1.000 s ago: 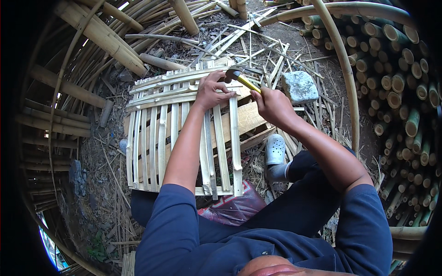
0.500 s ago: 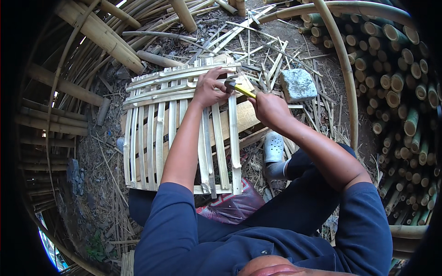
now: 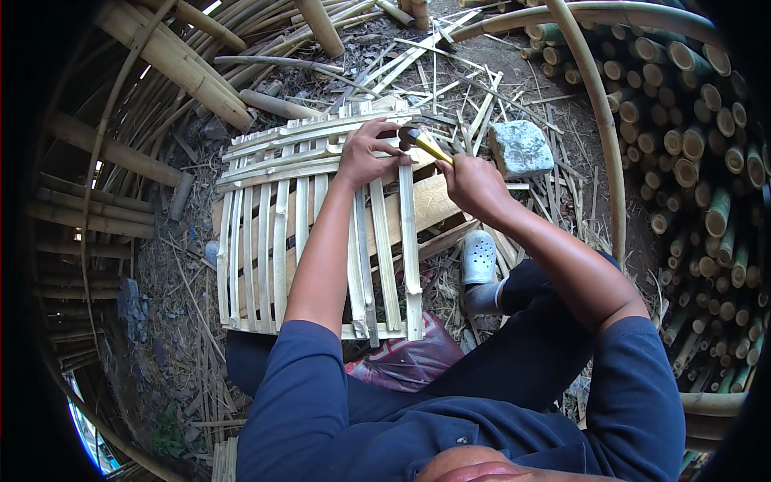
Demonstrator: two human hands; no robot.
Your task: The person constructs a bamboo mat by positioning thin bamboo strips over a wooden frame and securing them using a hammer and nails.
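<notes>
My right hand is wrapped round the yellow handle of a hammer. The hammer's dark head is raised just above the far right corner of a slatted bamboo panel. At that corner my left hand rests on the panel, its fingers bent close to the upper end of the rightmost slat. Whatever the left fingertips pinch is too small to make out. Pale upright strips cross several horizontal strips along the panel's far side. A wide wooden board lies underneath.
A rough pale stone block sits right of the hammer. Cut bamboo poles are stacked at the right, beside a bent upright pole. Split strips litter the ground beyond. My foot in a perforated clog is near the board.
The hammer has tilted, its head rising slightly and shifting right, away from my left fingers. The panel has shifted slightly. My left hand stays at the same corner.
</notes>
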